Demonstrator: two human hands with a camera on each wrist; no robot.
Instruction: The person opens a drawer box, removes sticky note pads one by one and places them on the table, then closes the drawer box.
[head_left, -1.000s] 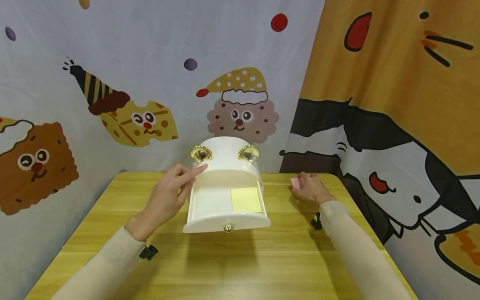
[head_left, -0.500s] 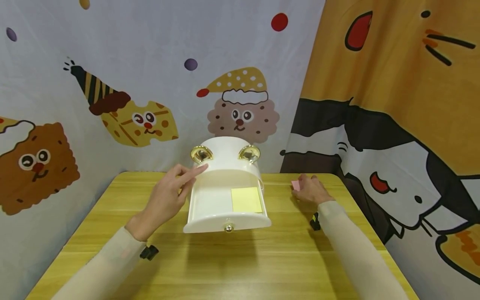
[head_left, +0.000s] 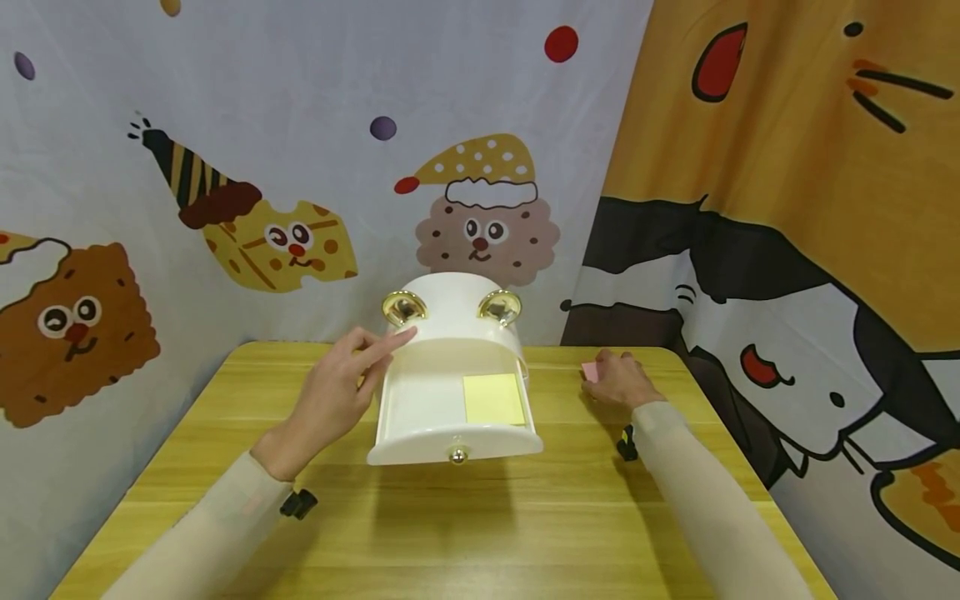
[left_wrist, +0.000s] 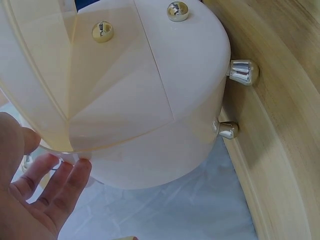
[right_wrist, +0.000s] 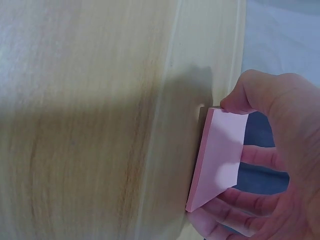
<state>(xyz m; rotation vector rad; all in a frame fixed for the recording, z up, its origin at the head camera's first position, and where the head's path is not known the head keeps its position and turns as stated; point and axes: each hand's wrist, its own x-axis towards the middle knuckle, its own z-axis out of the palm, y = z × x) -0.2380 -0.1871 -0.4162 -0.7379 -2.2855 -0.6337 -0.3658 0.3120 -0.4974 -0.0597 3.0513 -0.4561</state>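
A white rounded storage box point(head_left: 457, 312) with gold ear-like ornaments stands on the table, its drawer point(head_left: 423, 400) pulled out. Inside the drawer, on the right, lies a yellow sticky note pad point(head_left: 493, 399). My left hand point(head_left: 330, 387) touches the box's left front edge, its index finger stretched along the top; in the left wrist view its fingertips point(left_wrist: 82, 165) rest against the rim. To the right of the box, my right hand point(head_left: 621, 379) grips a pink sticky note pad point(right_wrist: 220, 155) between thumb and fingers. The pad stands on edge, close to the tabletop.
The wooden table point(head_left: 450, 542) ends at a back edge just behind the right hand. Printed cartoon curtains point(head_left: 300, 167) hang behind it and on the right. The drawer front carries a gold knob point(head_left: 458, 456) and faces me.
The right hand has shifted very slightly toward the left and down with the pink sticky note pad. The left hand, box and drawer stay as they were.
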